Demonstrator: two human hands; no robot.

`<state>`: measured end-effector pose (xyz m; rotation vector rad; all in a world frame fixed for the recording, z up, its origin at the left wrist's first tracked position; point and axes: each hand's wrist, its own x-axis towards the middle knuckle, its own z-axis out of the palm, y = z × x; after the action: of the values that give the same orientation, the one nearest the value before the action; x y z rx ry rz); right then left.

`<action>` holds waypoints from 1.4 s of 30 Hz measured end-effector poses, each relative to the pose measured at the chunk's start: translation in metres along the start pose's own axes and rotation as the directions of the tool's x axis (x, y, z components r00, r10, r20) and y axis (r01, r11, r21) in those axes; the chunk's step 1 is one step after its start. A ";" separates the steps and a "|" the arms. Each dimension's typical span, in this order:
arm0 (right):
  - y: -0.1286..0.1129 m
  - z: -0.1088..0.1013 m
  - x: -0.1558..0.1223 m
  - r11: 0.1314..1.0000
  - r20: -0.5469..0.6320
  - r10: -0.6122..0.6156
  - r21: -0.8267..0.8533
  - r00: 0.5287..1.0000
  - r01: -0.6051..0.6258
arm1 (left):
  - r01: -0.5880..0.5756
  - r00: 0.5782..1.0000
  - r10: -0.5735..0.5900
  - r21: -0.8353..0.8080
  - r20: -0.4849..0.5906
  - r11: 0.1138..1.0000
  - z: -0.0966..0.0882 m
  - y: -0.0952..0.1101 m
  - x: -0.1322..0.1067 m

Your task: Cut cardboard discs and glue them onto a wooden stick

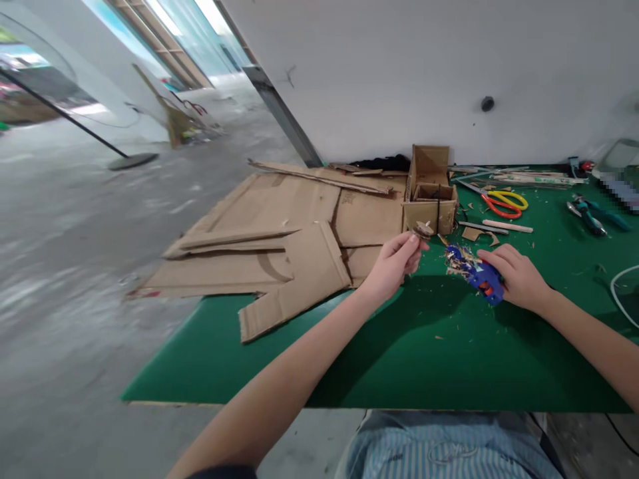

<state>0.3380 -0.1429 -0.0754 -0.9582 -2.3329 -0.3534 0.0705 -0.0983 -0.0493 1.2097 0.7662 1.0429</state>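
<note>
My left hand (pixel 397 261) is closed, its thumb and fingers pinching a small roundish brown piece of cardboard (pixel 424 230). In my right hand (pixel 519 276) is a blue glue gun (pixel 482 278) with an orange-red part. Its front end is crusted with cardboard scraps and points left toward the small piece, with a gap between them. Just behind my left hand stands a small cardboard box (pixel 430 214) with its flap raised and a dark band around it. My right fingers wrap the glue gun's handle and partly hide it.
Cardboard sheets (pixel 309 256) cover the green table's left part. Beyond my right hand lie scissors (pixel 504 202), a pale stick (pixel 508 227), pliers (pixel 589 214) and thin strips (pixel 534 178). A white cable (pixel 619 293) curves at the right edge. Behind the table rises a white wall (pixel 399 73).
</note>
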 end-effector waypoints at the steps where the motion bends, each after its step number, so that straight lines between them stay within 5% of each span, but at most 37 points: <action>1: 0.000 0.000 0.000 1.000 -0.009 0.006 0.011 1.000 -0.006 | -0.021 1.000 0.021 0.038 -0.005 0.999 0.000 -0.001 0.000; 7: -0.002 0.001 0.000 0.999 0.025 0.014 0.040 1.000 -0.015 | -0.126 0.992 0.111 0.328 0.065 0.936 0.002 0.000 -0.001; 14: -0.004 0.001 0.000 0.997 0.079 0.022 0.073 0.997 -0.027 | -0.152 0.988 0.119 0.437 0.101 0.887 0.002 -0.003 -0.001; 21: -0.002 0.002 -0.001 0.988 0.112 0.047 0.139 0.993 -0.062 | -0.123 0.992 0.124 0.353 0.021 0.927 0.005 -0.002 -0.002; 42: -0.008 0.005 -0.001 0.967 0.086 0.059 0.241 0.995 -0.079 | -0.168 0.986 0.165 0.216 0.029 0.962 0.008 -0.008 -0.004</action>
<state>0.3312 -0.1471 -0.0802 -0.9426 -2.3386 0.0019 0.0779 -0.1056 -0.0552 1.4876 0.7963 1.1096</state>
